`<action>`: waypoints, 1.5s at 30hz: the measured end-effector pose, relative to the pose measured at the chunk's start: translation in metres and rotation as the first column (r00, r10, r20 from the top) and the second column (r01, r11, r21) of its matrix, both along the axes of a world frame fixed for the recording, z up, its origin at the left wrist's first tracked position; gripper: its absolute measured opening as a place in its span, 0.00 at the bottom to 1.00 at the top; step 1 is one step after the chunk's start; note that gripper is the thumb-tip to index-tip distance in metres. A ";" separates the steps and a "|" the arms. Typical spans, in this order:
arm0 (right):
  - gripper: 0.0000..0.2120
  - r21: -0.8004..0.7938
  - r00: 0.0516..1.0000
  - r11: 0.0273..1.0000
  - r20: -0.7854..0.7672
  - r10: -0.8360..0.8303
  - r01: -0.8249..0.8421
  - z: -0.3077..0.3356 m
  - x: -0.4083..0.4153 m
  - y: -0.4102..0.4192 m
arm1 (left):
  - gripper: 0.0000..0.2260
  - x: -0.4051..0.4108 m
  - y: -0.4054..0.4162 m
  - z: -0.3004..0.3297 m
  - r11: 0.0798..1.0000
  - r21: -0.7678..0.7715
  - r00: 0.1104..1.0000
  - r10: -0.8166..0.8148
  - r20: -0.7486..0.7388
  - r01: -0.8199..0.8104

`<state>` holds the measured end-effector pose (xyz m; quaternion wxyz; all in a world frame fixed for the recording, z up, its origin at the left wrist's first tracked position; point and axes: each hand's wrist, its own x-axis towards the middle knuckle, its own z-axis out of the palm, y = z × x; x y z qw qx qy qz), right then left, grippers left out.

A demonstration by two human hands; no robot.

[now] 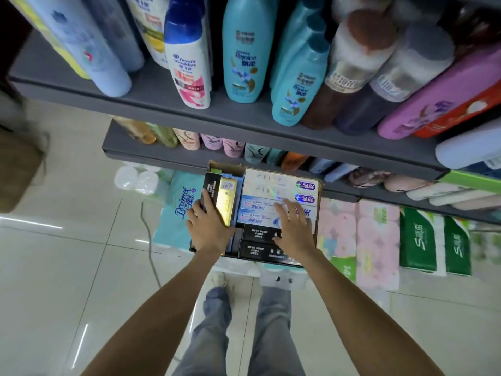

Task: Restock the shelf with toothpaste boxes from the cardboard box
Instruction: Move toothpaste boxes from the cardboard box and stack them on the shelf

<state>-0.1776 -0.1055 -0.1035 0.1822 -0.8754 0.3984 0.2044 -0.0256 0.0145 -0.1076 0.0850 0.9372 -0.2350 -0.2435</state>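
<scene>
While both arms reach down, the left hand (207, 226) grips a black and gold toothpaste box (220, 198) in the cardboard box (319, 204); the right hand (294, 229) lies flat, fingers spread, on blue ones (260, 210). Beyond, shampoo bottles (244, 50) crowd the grey shelf (189, 107).

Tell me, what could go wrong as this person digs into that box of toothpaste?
The left hand grips the black and gold boxes standing on end; pulled out together, one might slip free. The cardboard box appears to rest on soft tissue packs, so it may tip. The right hand lies spread over the blue boxes.
</scene>
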 end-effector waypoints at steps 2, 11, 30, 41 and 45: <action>0.37 0.072 0.999 0.997 -0.015 -0.033 0.034 0.006 0.004 -0.002 | 0.50 -0.002 0.002 0.001 0.995 -0.068 0.997 0.073 -0.010 -0.073; 0.26 0.747 0.728 0.623 0.292 -0.621 0.231 0.082 0.063 0.025 | 0.36 0.025 0.008 0.066 0.740 -0.387 0.677 0.123 -0.725 -0.549; 0.12 0.872 0.071 0.435 0.431 -0.900 0.225 0.199 -0.038 0.011 | 0.26 -0.006 -0.013 0.192 0.658 -0.575 0.572 -0.258 -0.779 -0.485; 0.21 0.462 0.144 0.842 0.847 -0.512 0.279 0.328 -0.125 -0.042 | 0.19 -0.011 -0.074 0.318 0.602 -0.793 0.602 -0.669 -0.436 0.095; 0.23 0.137 0.293 0.947 0.929 -0.224 0.291 0.379 -0.159 -0.089 | 0.24 -0.032 -0.105 0.366 0.448 -0.846 0.663 -0.731 -0.162 0.289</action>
